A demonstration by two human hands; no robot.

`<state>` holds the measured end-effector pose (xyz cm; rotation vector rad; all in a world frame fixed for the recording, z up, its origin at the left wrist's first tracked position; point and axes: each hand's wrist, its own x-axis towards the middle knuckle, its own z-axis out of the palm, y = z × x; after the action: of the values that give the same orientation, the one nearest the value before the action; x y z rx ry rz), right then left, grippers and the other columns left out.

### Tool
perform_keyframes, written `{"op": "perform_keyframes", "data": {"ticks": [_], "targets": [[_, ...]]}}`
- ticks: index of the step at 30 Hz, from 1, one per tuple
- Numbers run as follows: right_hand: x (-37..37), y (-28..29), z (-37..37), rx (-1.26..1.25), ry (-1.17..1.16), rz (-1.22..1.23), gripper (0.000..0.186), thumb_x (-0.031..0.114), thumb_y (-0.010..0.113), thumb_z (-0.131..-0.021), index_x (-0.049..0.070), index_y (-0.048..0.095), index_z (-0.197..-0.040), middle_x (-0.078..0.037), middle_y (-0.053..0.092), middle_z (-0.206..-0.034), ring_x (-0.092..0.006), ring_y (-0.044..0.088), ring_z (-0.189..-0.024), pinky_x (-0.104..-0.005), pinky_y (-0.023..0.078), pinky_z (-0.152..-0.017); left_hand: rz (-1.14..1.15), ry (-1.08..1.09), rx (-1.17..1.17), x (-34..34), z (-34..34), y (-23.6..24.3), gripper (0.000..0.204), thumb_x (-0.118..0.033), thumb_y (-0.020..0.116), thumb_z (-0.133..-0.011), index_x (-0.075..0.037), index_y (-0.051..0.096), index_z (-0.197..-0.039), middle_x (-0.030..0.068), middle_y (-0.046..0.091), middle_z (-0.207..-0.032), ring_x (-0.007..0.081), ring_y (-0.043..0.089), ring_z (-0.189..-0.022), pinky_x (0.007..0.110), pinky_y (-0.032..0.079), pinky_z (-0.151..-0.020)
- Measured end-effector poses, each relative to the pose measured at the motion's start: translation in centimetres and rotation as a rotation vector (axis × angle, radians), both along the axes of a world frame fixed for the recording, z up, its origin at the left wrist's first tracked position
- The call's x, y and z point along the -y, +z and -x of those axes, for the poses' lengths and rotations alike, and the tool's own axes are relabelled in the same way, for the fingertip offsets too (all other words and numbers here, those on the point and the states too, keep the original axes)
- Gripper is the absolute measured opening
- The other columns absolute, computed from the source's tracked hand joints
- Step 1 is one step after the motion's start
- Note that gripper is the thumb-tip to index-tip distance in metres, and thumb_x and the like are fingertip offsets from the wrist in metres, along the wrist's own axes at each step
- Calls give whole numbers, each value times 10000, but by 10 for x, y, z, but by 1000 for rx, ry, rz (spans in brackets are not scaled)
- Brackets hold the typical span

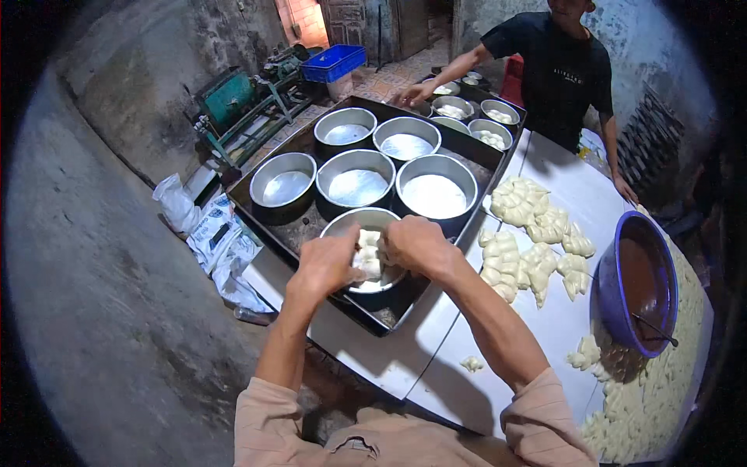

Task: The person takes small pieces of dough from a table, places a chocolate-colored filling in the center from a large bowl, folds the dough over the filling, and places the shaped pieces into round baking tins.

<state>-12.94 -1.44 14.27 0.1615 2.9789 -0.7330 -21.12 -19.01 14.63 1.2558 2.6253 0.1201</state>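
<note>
Peach sleeves nearest, forearms reaching out over the white worktop (545, 327). Left hand (327, 263) and right hand (416, 245) above the nearest round tin (366, 253), fingers pinching dough pieces (368, 261) inside it. Five empty lined tins on the black tray (311, 233). White printed sacks (222, 237) crumpled on the floor at left. One blue bowl (634, 280) at right.

This is a small bakery workshop, rough and simple. A white work table (545, 327) at 4 o'clock carries many raw dough pieces (529, 233), and a black tray (467, 144) at 12 o'clock holds round metal pans (354, 187). At 10 o'clock a green machine (233, 97) stands by bare concrete walls (148, 70), with a blue crate (333, 62) behind it.
</note>
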Motion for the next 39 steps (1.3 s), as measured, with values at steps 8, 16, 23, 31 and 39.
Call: {"op": "perform_keyframes", "data": {"ticks": [8, 16, 23, 31, 39], "targets": [[-4, 2, -12, -308, -276, -138, 278, 332, 626, -910, 80, 728, -855, -164, 688, -724, -347, 687, -685, -453, 535, -639, -93, -115, -156, 16, -8, 16, 796, -458, 753, -789, -7, 448, -1369, 222, 564, -1331, 381, 607, -1141, 520, 451, -979], [-70, -5, 0, -489, -472, 118, 277, 313, 634, -887, 64, 739, -949, -195, 708, -839, -386, 683, -801, -462, 530, -728, -88, -206, -103, 31, 4, 12, 708, -585, 617, -866, 0, 580, -1263, 237, 629, -1233, 381, 472, -1325, 636, 193, -1135], [-132, -68, 51, 111, -108, -316, 515, 389, 439, -950, 15, 525, -1294, -246, 480, -1426, -398, 485, -1298, -467, 430, -1048, -471, -251, -264, -28, 61, -1, 381, -366, 585, -944, -21, 660, -1086, 158, 692, -1034, 313, 642, -1005, 487, 452, -863], [-108, -58, 53, 174, -4, -364, 496, 300, 317, -998, 40, 337, -1420, -212, 332, -1542, -408, 330, -1426, -578, 322, -1131, 143, -243, 28, -108, 179, -109, 431, -300, 274, -1033, -174, 454, -1404, 217, 299, -1563, 416, 228, -1465, 533, 226, -1196], [-116, -11, 40, 10, -14, -137, 382, 361, 518, -952, 14, 676, -934, -218, 694, -828, -414, 668, -803, -475, 502, -711, 74, -158, 440, -86, 141, -5, 766, -602, 269, -999, 20, 654, -1227, 228, 637, -1261, 344, 626, -1161, 397, 438, -1031]]}}
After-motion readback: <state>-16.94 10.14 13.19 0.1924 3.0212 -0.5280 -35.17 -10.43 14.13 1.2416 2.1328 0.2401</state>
